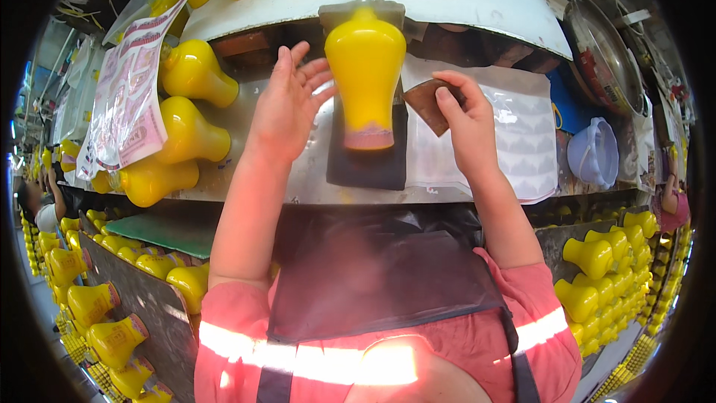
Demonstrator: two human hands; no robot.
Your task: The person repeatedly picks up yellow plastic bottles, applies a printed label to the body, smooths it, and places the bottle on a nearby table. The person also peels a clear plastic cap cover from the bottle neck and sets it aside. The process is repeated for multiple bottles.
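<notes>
A glossy yellow vase point(365, 67) lies in front of me, its narrow foot toward me and its wide shoulder away. A pinkish patterned band point(369, 136) runs around the foot. Under it is a black pad point(350, 168), and its neck end meets a grey block point(326, 16). My left hand point(292, 97) is open beside the vase's left side, fingers spread; I cannot tell whether the fingertips touch it. To the right, my right hand point(470, 108) pinches a flat brown wedge-shaped piece point(432, 104) between thumb and fingers. A pale sheet with rows of scalloped shapes point(514, 127) lies beneath that hand.
Several yellow vases point(195, 71) lie at the left of the table, beside pink printed sheets point(130, 130). A pale lilac bucket point(593, 153) and a large round metal pan point(604, 52) are at the right. Stacked yellow vases point(597, 291) flank me on both sides. Other people appear at the far edges.
</notes>
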